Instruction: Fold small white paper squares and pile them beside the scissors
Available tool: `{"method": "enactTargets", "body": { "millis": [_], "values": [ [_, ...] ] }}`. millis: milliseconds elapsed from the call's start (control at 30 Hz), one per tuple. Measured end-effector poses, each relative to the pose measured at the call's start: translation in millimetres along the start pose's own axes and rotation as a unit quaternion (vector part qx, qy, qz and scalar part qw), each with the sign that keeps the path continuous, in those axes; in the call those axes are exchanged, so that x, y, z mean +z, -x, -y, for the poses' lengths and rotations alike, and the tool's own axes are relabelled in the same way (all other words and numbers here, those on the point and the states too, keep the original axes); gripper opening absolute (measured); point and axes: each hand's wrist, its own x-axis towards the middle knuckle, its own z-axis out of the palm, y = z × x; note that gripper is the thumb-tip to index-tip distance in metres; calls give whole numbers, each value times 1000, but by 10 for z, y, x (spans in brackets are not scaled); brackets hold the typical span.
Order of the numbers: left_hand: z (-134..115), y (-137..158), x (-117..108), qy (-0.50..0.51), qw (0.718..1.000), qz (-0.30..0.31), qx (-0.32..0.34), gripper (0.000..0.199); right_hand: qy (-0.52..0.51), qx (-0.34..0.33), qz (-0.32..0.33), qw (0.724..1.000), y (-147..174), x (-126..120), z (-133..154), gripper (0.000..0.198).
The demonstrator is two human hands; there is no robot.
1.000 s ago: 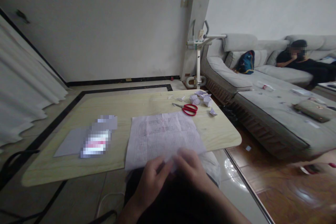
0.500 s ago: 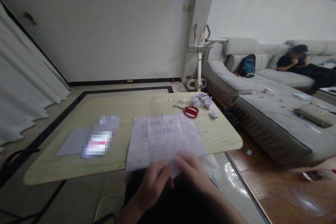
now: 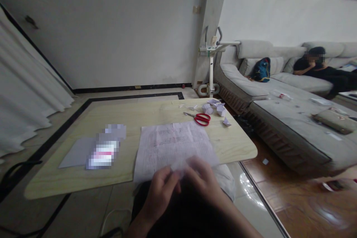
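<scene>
Between my two hands, just above the table's near edge, is a small white piece of paper [image 3: 180, 166], blurred, so its folds cannot be made out. My left hand [image 3: 164, 187] pinches it from the left with thumb and fingers. My right hand [image 3: 201, 178] grips its other side, the fingertips smeared by motion. Under and beyond them lies a large creased, printed sheet [image 3: 173, 141], overhanging the near edge. Red-handled scissors [image 3: 201, 119] rest behind this sheet. Several folded paper pieces [image 3: 208, 109] sit beside the scissors at the table's far right.
The pale wooden table [image 3: 237, 145] has rounded corners. On its left lie a white sheet [image 3: 75, 152] and a bright, pixelated object [image 3: 103, 154]. Small paper scraps [image 3: 192, 107] lie near the far edge. A grey sofa [image 3: 290, 126] stands right, with a seated person [image 3: 315, 67] on it.
The small paper and my fingertips have risen slightly, and more of the paper shows between my hands. My right fingers have shifted a little. The things on the table stay put.
</scene>
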Motion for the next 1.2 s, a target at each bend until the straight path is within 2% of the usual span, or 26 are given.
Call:
{"method": "enactTargets", "body": {
  "millis": [33, 133, 233, 400, 500, 700, 833, 1033, 1200],
  "values": [
    [20, -6, 1, 14, 1000, -18, -7, 42, 11, -16, -5, 1000, 11, -10, -1, 12],
    [90, -10, 5, 31, 997, -60, -32, 36, 35, -93, 12, 995, 34, -51, 13, 41],
    [166, 12, 4, 14, 996, -81, -44, 27, 58, -156, 37, 985, 28, -80, 17, 38],
    [284, 68, 7, 23, 994, -101, -37, 26, 66, -192, 53, 978, 0, -82, 6, 31],
    [302, 85, 23, 28, 992, -116, -33, 27, 50, -179, 62, 981, -3, -80, 30, 30],
    [251, 80, 32, 18, 996, -85, -32, 28, 29, -154, 16, 987, 1, -84, 48, 20],
    [184, 75, 33, 26, 995, -85, -43, 30, 28, -139, 16, 990, 3, -67, 30, 18],
    [89, 82, 40, 68, 996, -13, -52, 36, 12, -125, -7, 992, 4, -40, 56, 15],
    [128, 88, 35, 102, 994, 28, -26, 38, -42, -74, -12, 996, -4, -23, 99, 10]
  ]
}}
